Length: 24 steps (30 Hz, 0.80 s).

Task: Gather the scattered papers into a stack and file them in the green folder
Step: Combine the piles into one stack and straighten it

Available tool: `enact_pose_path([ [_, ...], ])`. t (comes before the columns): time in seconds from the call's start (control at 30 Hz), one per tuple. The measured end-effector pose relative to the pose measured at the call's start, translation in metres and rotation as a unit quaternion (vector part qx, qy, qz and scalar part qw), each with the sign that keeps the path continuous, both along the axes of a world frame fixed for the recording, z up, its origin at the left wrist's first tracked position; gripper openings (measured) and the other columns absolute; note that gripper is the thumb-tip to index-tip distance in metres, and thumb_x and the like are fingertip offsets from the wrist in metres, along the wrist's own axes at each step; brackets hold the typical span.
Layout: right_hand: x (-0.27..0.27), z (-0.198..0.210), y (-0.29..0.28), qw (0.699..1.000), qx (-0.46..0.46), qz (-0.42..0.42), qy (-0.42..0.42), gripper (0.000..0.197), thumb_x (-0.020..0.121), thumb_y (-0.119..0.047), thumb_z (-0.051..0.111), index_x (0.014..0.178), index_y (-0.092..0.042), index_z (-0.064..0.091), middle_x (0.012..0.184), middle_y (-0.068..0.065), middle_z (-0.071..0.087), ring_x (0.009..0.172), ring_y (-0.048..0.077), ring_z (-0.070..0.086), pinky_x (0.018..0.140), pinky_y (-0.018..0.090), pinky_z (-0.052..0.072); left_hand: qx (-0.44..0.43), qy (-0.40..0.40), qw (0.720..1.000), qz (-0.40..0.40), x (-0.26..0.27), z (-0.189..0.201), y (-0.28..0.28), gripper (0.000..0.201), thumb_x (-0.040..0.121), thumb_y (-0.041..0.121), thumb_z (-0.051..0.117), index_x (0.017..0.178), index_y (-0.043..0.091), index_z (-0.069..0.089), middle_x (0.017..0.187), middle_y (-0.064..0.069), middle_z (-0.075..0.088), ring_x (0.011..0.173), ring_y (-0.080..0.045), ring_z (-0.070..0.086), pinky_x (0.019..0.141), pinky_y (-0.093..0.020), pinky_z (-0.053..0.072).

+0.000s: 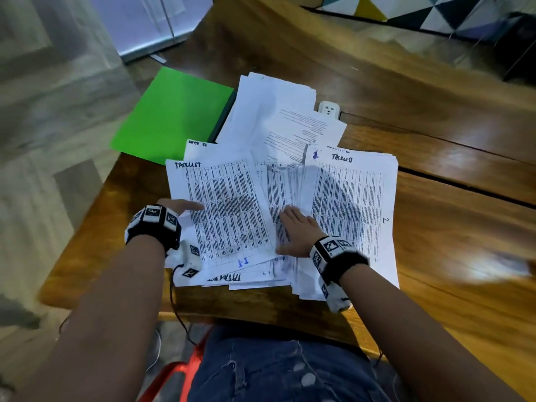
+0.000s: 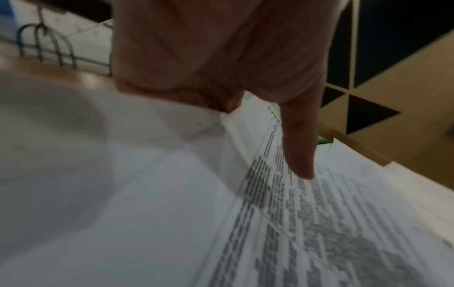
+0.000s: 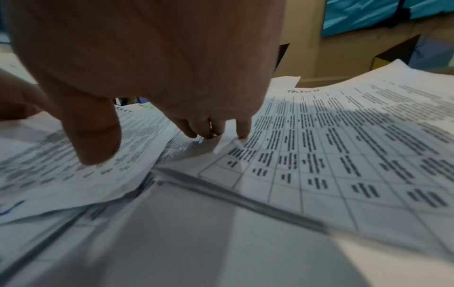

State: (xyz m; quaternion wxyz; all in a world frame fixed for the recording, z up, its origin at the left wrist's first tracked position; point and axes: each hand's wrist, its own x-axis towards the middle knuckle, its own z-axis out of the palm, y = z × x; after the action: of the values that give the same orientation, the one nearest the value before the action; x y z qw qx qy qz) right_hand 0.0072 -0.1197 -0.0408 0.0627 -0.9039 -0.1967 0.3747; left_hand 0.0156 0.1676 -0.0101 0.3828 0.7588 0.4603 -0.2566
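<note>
The green folder [image 1: 174, 114] lies flat at the table's back left, partly under white sheets [image 1: 272, 111]. Printed table sheets are spread loosely in front of me: a left pile [image 1: 229, 204] and a thicker right pile [image 1: 348, 198], overlapping in the middle. My left hand [image 1: 185, 205] pinches the left pile's edge, with the thumb [image 2: 299, 155] on top and the other fingers hidden beneath the paper. Between the two piles my right hand [image 1: 293, 224] lies flat, its fingertips [image 3: 242, 130] touching a bent paper corner and holding nothing.
The wooden table [image 1: 435, 140] stretches away to the right and back. A white power socket [image 1: 329, 108] peeks out behind the papers. The table's left edge runs close to the folder and the left pile. A red stool [image 1: 185, 369] is under me.
</note>
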Motion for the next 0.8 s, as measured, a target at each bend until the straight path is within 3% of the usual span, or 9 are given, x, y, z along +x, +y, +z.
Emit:
enact_pose_path([
  [0.07, 0.0, 0.002, -0.003, 1.0, 0.019, -0.016, 0.006, 0.097, 0.086, -0.05, 0.056, 0.152, -0.014, -0.006, 0.16, 0.002, -0.014, 0.148, 0.016, -0.01, 0.12, 0.043, 0.002, -0.023, 0.011, 1.0, -0.016, -0.003, -0.004, -0.007, 0.065, 0.061, 0.035, 0.086, 0.113, 0.002, 0.063, 0.123, -0.02, 0.06, 0.106, -0.036, 0.059, 0.087, -0.04, 0.05],
  [0.13, 0.0, 0.004, -0.005, 0.998, 0.042, -0.035, 0.015, 0.096, 0.086, -0.048, 0.056, 0.152, -0.015, -0.006, 0.16, 0.001, -0.013, 0.148, 0.015, -0.009, 0.12, 0.041, 0.001, -0.043, 0.02, 0.997, -0.061, -0.006, -0.008, -0.014, 0.061, 0.05, 0.038, 0.089, 0.098, 0.006, 0.071, 0.118, -0.016, 0.064, 0.098, -0.032, 0.06, 0.085, -0.035, 0.05],
  [0.3, 0.001, 0.003, -0.011, 0.993, 0.089, -0.066, 0.026, 0.094, 0.087, -0.046, 0.058, 0.153, -0.016, -0.002, 0.161, 0.0, -0.008, 0.149, 0.014, -0.004, 0.119, 0.039, 0.003, 0.001, 0.003, 0.996, -0.092, -0.007, 0.013, -0.034, 0.061, 0.061, 0.041, 0.084, 0.097, 0.0, 0.058, 0.099, -0.017, 0.063, 0.079, -0.028, 0.061, 0.064, -0.03, 0.05],
  [0.4, 0.004, 0.004, -0.014, 0.988, 0.12, -0.09, 0.041, 0.092, 0.087, -0.045, 0.059, 0.153, -0.016, 0.001, 0.161, 0.003, -0.002, 0.149, 0.021, 0.006, 0.12, 0.042, 0.01, -0.01, -0.027, 0.995, -0.093, 0.001, 0.029, -0.049, 0.065, 0.074, 0.021, 0.079, 0.121, -0.009, 0.046, 0.117, -0.023, 0.058, 0.105, -0.037, 0.059, 0.079, -0.038, 0.049],
  [0.47, 0.004, 0.004, -0.015, 0.974, 0.172, -0.131, 0.066, 0.09, 0.087, -0.042, 0.061, 0.152, -0.014, 0.005, 0.16, 0.008, 0.01, 0.146, 0.028, 0.019, 0.119, 0.045, 0.021, 0.007, -0.06, 0.992, -0.115, 0.007, 0.039, -0.057, 0.064, 0.072, 0.014, 0.079, 0.123, -0.008, 0.047, 0.12, -0.022, 0.058, 0.109, -0.038, 0.058, 0.091, -0.045, 0.05],
  [0.53, 0.003, 0.008, -0.018, 0.945, 0.239, -0.196, 0.11, 0.088, 0.087, -0.037, 0.062, 0.151, -0.012, 0.007, 0.158, 0.01, 0.016, 0.144, 0.028, 0.023, 0.118, 0.043, 0.022, 0.04, -0.08, 0.984, -0.156, 0.014, 0.051, -0.067, 0.054, 0.072, 0.006, 0.076, 0.119, -0.006, 0.051, 0.121, -0.02, 0.06, 0.11, -0.036, 0.058, 0.094, -0.045, 0.05],
  [0.67, 0.004, 0.015, -0.022, 0.848, 0.351, -0.367, 0.153, 0.074, 0.093, -0.034, 0.054, 0.152, -0.016, 0.013, 0.155, 0.002, 0.029, 0.142, 0.022, 0.029, 0.114, 0.036, 0.023, 0.12, -0.124, 0.95, -0.261, 0.03, 0.087, -0.093, 0.04, 0.08, 0.006, 0.061, 0.119, 0.001, 0.053, 0.118, -0.018, 0.061, 0.106, -0.035, 0.06, 0.091, -0.044, 0.052],
  [0.73, 0.007, 0.019, -0.024, 0.824, 0.36, -0.415, 0.139, 0.063, 0.097, -0.041, 0.044, 0.149, -0.017, 0.021, 0.15, 0.001, 0.034, 0.14, 0.02, 0.031, 0.115, 0.039, 0.023, 0.159, -0.143, 0.93, -0.299, 0.037, 0.105, -0.104, 0.037, 0.082, 0.008, 0.056, 0.119, 0.003, 0.053, 0.119, -0.017, 0.061, 0.107, -0.036, 0.059, 0.092, -0.043, 0.051],
  [0.8, 0.008, 0.021, -0.029, 0.802, 0.377, -0.442, 0.142, 0.055, 0.1, -0.044, 0.032, 0.146, -0.013, 0.031, 0.142, 0.0, 0.042, 0.133, 0.018, 0.038, 0.11, 0.033, 0.023, 0.19, -0.167, 0.911, -0.325, 0.044, 0.126, -0.114, 0.035, 0.084, 0.01, 0.054, 0.119, 0.006, 0.053, 0.119, -0.015, 0.061, 0.109, -0.035, 0.058, 0.093, -0.041, 0.049],
])
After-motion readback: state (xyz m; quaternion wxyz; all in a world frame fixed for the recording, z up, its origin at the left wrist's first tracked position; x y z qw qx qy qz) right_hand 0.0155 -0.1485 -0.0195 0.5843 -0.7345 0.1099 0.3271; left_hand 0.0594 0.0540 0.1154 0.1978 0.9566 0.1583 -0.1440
